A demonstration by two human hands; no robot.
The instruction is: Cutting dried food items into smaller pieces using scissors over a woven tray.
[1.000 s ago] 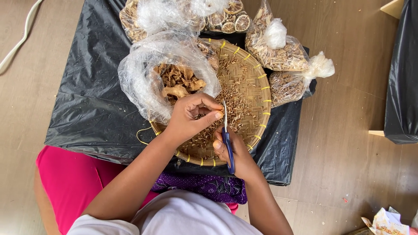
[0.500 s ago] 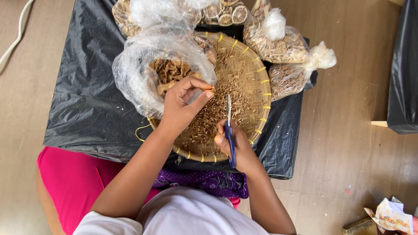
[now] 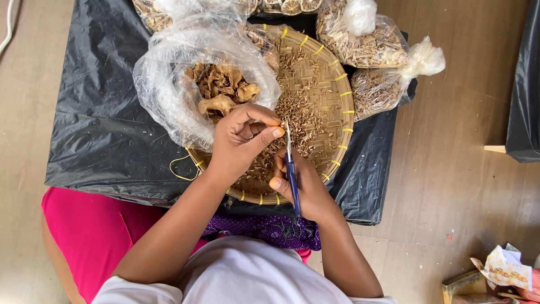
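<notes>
My right hand (image 3: 301, 186) grips blue-handled scissors (image 3: 291, 169), blades pointing away from me over a round woven bamboo tray (image 3: 337, 107). My left hand (image 3: 242, 138) pinches a small brown dried piece right at the blade tips. Cut brown chips (image 3: 298, 115) lie heaped on the tray. An open clear plastic bag (image 3: 169, 84) of larger dried root pieces (image 3: 222, 90) rests on the tray's left side, just beyond my left hand.
A black plastic sheet (image 3: 95, 129) covers the low surface under the tray. Tied clear bags of dried chips (image 3: 365, 45) (image 3: 377, 90) sit at the far right. A yellow rubber band (image 3: 180, 169) lies by the tray. Crumpled packaging (image 3: 506, 270) lies on the wooden floor.
The view has shifted slightly. My left hand has brought the small piece to the scissor tips; my right hand stays over the tray's near edge.
</notes>
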